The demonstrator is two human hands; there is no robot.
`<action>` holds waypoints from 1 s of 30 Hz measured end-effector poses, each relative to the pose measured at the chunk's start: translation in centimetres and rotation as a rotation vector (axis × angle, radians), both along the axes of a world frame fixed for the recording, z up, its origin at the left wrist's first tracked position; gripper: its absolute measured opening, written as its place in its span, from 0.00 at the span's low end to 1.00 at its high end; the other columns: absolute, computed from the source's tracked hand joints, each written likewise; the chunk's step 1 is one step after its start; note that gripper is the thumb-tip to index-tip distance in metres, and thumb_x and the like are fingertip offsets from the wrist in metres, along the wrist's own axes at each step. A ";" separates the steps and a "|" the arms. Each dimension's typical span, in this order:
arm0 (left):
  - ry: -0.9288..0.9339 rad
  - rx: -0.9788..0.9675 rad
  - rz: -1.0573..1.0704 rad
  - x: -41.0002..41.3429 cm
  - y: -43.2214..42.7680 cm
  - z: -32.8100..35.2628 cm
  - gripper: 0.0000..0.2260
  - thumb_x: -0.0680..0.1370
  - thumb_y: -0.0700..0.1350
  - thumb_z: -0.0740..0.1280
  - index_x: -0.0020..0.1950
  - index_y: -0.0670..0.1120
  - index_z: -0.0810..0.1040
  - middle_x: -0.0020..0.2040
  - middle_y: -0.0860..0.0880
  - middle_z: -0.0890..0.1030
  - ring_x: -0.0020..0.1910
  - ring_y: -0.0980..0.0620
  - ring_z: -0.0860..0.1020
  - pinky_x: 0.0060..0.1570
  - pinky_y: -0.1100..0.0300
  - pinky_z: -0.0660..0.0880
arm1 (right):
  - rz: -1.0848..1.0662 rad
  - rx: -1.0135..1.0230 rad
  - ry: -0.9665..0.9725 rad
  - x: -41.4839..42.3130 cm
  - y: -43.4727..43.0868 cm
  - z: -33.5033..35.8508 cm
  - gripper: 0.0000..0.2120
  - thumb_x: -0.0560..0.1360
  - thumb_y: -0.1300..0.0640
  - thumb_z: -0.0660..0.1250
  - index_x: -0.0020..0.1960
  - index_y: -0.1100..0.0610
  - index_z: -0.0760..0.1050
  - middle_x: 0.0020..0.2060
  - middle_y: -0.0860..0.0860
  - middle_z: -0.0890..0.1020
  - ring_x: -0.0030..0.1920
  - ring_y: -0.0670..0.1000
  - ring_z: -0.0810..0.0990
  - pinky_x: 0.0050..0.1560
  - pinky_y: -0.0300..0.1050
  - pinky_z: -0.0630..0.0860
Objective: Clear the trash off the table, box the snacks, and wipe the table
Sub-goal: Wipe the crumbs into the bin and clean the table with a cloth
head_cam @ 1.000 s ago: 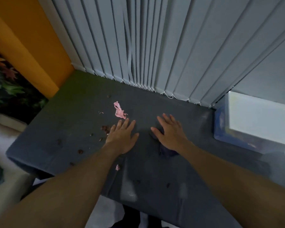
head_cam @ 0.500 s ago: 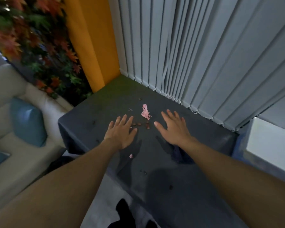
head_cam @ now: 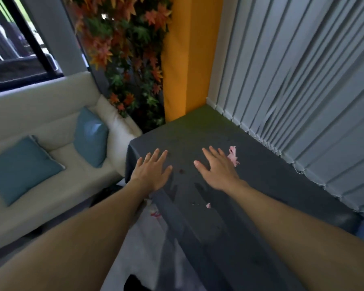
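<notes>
Left hand [head_cam: 152,172] flat, fingers spread, empty, at table's [head_cam: 271,185] left edge | right hand [head_cam: 215,169] likewise splayed, empty | pink wrapper scrap [head_cam: 233,155] touching right fingertips; smaller scrap [head_cam: 208,205] nearer; crumbs [head_cam: 180,170] between hands | advise: pinch scraps first, then sweep crumbs toward edge.

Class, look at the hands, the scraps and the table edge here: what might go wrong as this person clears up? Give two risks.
1. The left hand lies flat at the table edge, with crumbs just beside it; a sweep that way would probably push them onto the floor.
2. The pink scrap lies partly behind the right hand, and a smaller bit sits near the forearm, so both may be missed.
</notes>
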State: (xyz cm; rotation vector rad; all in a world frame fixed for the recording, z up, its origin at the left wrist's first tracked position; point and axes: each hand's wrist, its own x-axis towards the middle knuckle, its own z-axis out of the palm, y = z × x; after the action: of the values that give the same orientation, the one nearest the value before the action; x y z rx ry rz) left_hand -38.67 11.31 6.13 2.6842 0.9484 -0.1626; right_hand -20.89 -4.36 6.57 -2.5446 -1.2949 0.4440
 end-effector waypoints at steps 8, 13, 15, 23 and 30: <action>0.000 -0.010 0.088 -8.4 9.3 -1.6 0.30 0.83 0.61 0.50 0.82 0.53 0.48 0.83 0.47 0.51 0.80 0.44 0.52 0.77 0.43 0.51 | 0.115 -0.025 0.039 -6.8 10.4 -0.9 0.34 0.81 0.33 0.49 0.81 0.47 0.51 0.81 0.47 0.52 0.80 0.53 0.49 0.76 0.58 0.54; 0.026 -0.023 0.133 -13.5 14.7 -3.0 0.29 0.83 0.61 0.50 0.82 0.53 0.50 0.82 0.47 0.52 0.80 0.43 0.53 0.77 0.43 0.52 | 0.142 -0.011 0.063 -11.1 16.4 -2.1 0.33 0.81 0.33 0.50 0.81 0.47 0.52 0.81 0.47 0.53 0.80 0.54 0.51 0.77 0.56 0.55; 0.044 -0.037 0.140 -15.2 16.3 -3.4 0.29 0.83 0.61 0.50 0.82 0.53 0.49 0.82 0.47 0.51 0.80 0.41 0.53 0.77 0.43 0.52 | 0.153 -0.017 0.079 -12.6 18.4 -2.5 0.33 0.81 0.34 0.50 0.81 0.47 0.52 0.81 0.47 0.53 0.80 0.53 0.51 0.77 0.57 0.55; 0.089 -0.098 0.230 -19.5 21.0 -5.3 0.29 0.83 0.61 0.49 0.82 0.54 0.47 0.83 0.47 0.49 0.80 0.41 0.53 0.77 0.45 0.54 | 0.216 -0.059 0.159 -16.7 24.6 -3.9 0.33 0.81 0.35 0.52 0.81 0.48 0.52 0.80 0.48 0.53 0.79 0.53 0.53 0.76 0.55 0.55; 0.102 -0.156 0.306 -19.8 25.0 -7.0 0.29 0.83 0.61 0.50 0.82 0.54 0.48 0.83 0.47 0.50 0.79 0.41 0.56 0.76 0.45 0.56 | 0.271 -0.067 0.207 -16.3 30.6 -6.5 0.32 0.81 0.37 0.55 0.81 0.51 0.55 0.80 0.50 0.57 0.79 0.53 0.56 0.76 0.51 0.57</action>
State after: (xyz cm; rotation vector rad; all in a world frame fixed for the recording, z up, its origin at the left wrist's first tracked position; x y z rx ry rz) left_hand -58.49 36.28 -0.84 2.3746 1.3051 -0.2961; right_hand -37.16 26.23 0.04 -2.3057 -1.5715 0.7939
